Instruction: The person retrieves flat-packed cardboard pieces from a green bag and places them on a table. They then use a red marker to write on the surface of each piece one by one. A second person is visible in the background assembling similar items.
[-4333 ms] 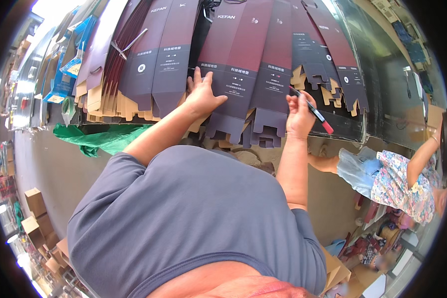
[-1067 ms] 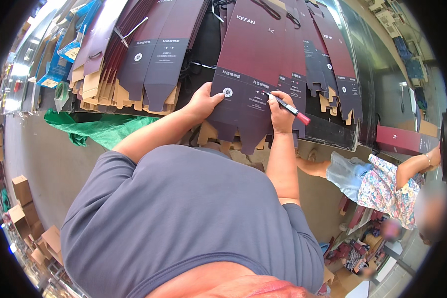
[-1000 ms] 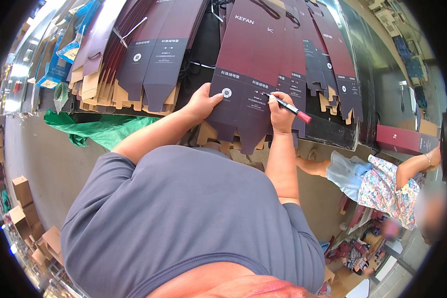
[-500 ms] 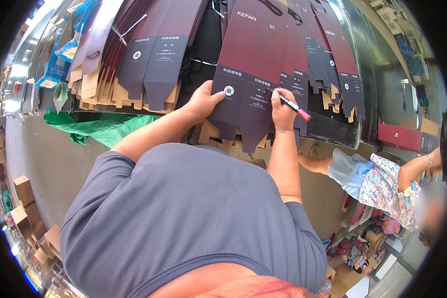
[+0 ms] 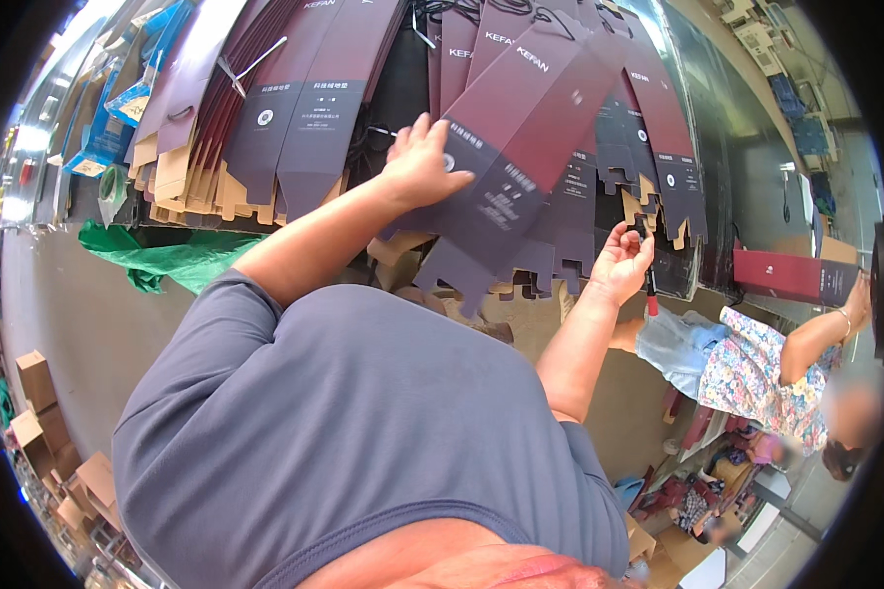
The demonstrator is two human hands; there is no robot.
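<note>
A flat, unfolded maroon and dark grey carton (image 5: 535, 133) lies tilted across others of its kind, its print blurred by motion. At its left edge is my left hand (image 5: 424, 167), fingers stretched out and thumb apart, touching the dark lower part. My right hand (image 5: 620, 265), away from that carton's lower right side, has its fingers closed round a marker pen (image 5: 652, 302) with a red end that points down. Under and beside the tilted carton lie more flat cartons (image 5: 574, 201), their tabbed ends toward me.
Stacked flat cartons (image 5: 304, 118) fill the table's left side, near blue packaging (image 5: 103, 147) and a tape roll (image 5: 114, 187). Green plastic sheeting (image 5: 157, 257) hangs below. At right, a person in a floral top (image 5: 746, 368) reaches to a maroon box (image 5: 780, 275). Brown boxes (image 5: 44, 402) stand lower left.
The upper carton has swung askew, its lower end shifting left. My right hand has moved right, off the carton, with the marker turned downward. My left hand's fingers have spread.
</note>
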